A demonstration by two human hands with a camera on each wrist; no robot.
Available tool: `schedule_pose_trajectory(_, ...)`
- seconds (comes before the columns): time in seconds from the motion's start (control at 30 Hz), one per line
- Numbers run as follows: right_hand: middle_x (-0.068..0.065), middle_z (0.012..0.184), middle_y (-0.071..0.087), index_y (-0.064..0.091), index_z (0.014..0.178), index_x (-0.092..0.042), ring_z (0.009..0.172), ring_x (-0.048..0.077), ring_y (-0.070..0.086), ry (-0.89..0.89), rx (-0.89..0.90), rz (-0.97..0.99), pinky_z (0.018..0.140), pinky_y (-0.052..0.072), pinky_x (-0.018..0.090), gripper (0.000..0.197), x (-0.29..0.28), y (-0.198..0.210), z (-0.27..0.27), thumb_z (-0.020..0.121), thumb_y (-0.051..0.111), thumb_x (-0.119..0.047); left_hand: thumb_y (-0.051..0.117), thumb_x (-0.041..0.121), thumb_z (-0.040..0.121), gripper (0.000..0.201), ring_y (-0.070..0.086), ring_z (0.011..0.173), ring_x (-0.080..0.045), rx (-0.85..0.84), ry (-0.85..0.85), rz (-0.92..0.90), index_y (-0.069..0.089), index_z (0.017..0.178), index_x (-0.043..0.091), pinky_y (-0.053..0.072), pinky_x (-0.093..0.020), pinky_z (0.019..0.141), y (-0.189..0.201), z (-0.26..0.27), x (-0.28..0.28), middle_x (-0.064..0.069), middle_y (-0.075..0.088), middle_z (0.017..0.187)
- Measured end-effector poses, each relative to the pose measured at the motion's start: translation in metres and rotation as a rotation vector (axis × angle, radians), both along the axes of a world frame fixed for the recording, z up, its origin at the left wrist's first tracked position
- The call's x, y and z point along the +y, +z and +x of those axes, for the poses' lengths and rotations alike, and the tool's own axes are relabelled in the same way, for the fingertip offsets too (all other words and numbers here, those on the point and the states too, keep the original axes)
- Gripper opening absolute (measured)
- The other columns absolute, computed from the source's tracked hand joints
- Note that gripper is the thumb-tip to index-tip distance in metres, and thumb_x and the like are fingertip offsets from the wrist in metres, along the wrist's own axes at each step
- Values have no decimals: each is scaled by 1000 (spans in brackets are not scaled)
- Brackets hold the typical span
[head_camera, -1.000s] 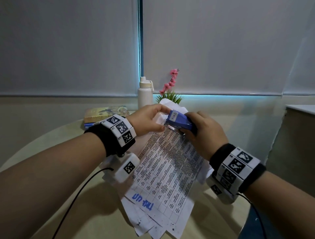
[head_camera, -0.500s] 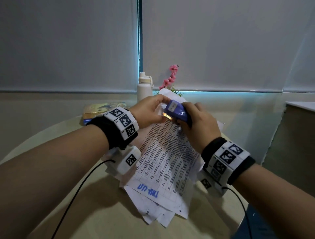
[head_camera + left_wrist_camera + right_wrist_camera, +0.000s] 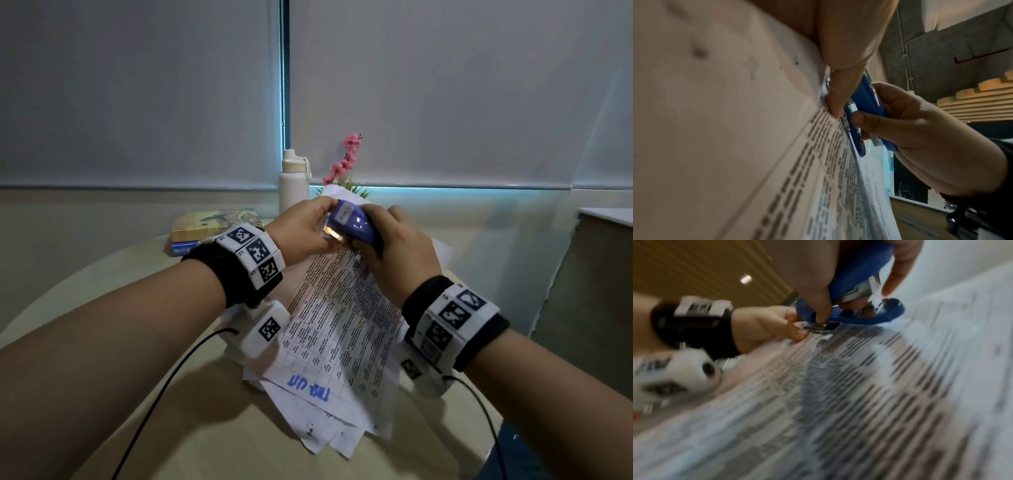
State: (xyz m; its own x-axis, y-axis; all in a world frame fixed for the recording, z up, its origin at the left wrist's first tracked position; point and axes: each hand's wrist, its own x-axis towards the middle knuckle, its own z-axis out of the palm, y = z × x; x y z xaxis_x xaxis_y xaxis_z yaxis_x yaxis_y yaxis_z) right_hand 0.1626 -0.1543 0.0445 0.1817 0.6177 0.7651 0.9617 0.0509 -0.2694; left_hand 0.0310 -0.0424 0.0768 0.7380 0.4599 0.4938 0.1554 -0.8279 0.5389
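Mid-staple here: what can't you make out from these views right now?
Staple through or not: head view, stapler, left hand, right hand cover the corner of the papers; right wrist view is blurred.
Sheets in the stapler's mouth: left wrist view, left hand's fingers cover it.
Printed text: too small in head view, blurred at the wrists.
Pot of the plant: head view, behind the papers.

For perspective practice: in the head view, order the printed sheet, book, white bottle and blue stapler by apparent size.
1. printed sheet
2. book
3. white bottle and blue stapler: look alike; stapler nearer, unranked.
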Motion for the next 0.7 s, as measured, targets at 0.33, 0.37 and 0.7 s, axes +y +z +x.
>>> schedule_pose_trajectory(0.33,5,104,60,54,119,-21,91,22,54,76,253,-73,75,39,29,36,4,6,0,84,62,-23,73,-3,74,52,57,102,-12,-15,-9,-58,56,121,9,39,-5,83,2,0,2,0,62,109)
schedule_pose_trajectory(0.37,5,104,61,55,119,-20,92,23,55,85,295,-73,76,40,29,36,5,6,1,84,63,-23,73,-4,74,53,57,102,-11,-19,-13,-62,55,122,9,38,-3,82,2,0,2,1,61,108)
schedule_pose_trajectory(0.7,1,79,58,55,106,-13,65,13,55,241,809,-112,60,45,25,18,7,-3,-1,89,60,-17,74,2,76,52,57,113,-20,6,37,-144,55,123,14,42,-26,98,-7,-3,3,-6,62,120)
